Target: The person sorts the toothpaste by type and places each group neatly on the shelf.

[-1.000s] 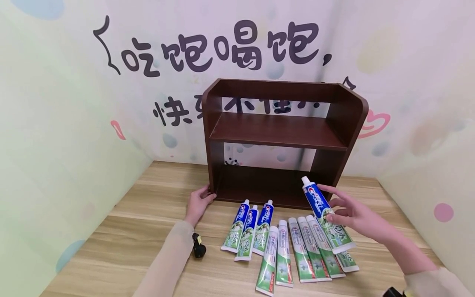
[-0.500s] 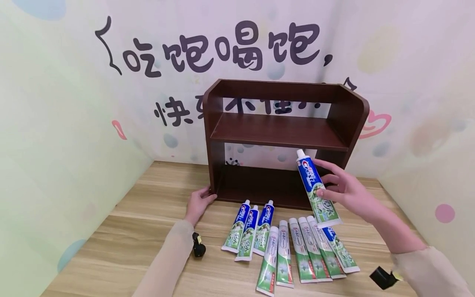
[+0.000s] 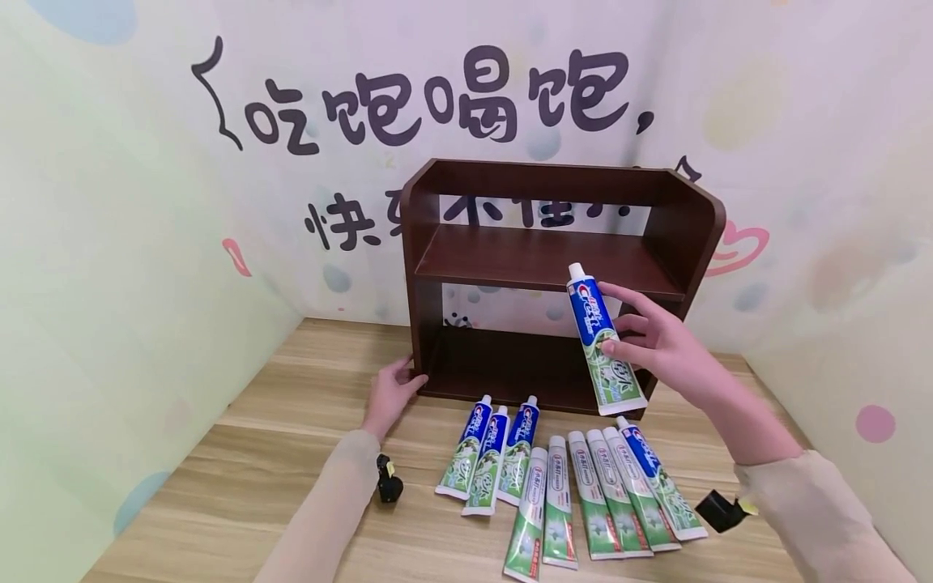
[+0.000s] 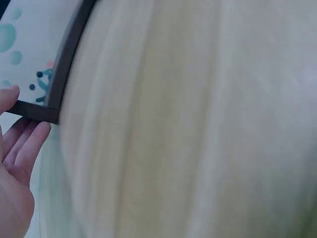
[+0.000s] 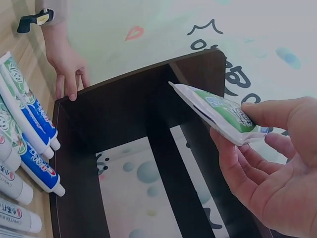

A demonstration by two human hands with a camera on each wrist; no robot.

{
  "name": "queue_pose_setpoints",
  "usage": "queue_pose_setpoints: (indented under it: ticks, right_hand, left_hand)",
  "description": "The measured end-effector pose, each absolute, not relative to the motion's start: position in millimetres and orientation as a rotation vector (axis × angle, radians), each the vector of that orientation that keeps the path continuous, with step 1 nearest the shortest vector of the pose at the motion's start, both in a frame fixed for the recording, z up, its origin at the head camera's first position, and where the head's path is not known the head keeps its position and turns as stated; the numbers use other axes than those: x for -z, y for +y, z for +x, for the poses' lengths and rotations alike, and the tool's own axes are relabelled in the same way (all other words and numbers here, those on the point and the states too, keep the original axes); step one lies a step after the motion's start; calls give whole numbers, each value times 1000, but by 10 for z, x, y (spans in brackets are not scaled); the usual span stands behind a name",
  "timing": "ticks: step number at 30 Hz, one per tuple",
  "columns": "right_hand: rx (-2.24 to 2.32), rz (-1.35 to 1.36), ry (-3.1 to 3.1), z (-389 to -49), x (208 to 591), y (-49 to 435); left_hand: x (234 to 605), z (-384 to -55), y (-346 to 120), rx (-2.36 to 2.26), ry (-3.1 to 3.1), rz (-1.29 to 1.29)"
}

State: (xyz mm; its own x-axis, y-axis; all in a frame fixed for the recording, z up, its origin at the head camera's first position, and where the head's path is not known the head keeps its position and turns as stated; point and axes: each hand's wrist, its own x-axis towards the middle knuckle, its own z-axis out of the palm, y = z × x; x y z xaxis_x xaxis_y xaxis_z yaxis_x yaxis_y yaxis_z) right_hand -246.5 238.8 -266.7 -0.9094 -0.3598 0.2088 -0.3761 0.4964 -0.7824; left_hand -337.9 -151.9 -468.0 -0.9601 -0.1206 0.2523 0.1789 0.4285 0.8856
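My right hand [image 3: 663,348] pinches a blue-and-green toothpaste tube [image 3: 601,344] between thumb and fingers, white cap upward and slightly tilted. It hangs in the air in front of the right side of the dark brown two-tier shelf [image 3: 547,255]. In the right wrist view the tube [image 5: 218,111] shows its flat crimped end. My left hand [image 3: 394,397] grips the shelf's lower left front corner. The left wrist view shows thumb and fingers [image 4: 32,148] on either side of the shelf board [image 4: 62,69].
On the wooden table [image 3: 291,453], 3 blue-and-green tubes [image 3: 484,470] lie left of several white-and-green tubes [image 3: 601,502]. Another blue-and-green tube [image 3: 659,478] lies at the row's right end. A patterned backdrop [image 3: 131,243] with black lettering surrounds the table.
My right hand has raised the toothpaste tube from above the right end of the row, moving up and left toward the shelf. The left hand stays at the shelf's corner.
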Motion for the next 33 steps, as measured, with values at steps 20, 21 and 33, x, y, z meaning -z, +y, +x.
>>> queue_pose_setpoints:
  ticks: [20,21,33]
  right_hand:
    - [-1482,561,-2654,-2619,2442,2173]
    - [-1489,553,-2653,-2637,2433,2154]
    - [-1634,472,-2593,-2922,2367,1988]
  left_hand:
    - [4553,-3397,-1484,1529,-2403,-76]
    - [4555,-3395,-1489,1520,-2406,-73]
    - [4577,-3406,-1497,1422,-2430,-82]
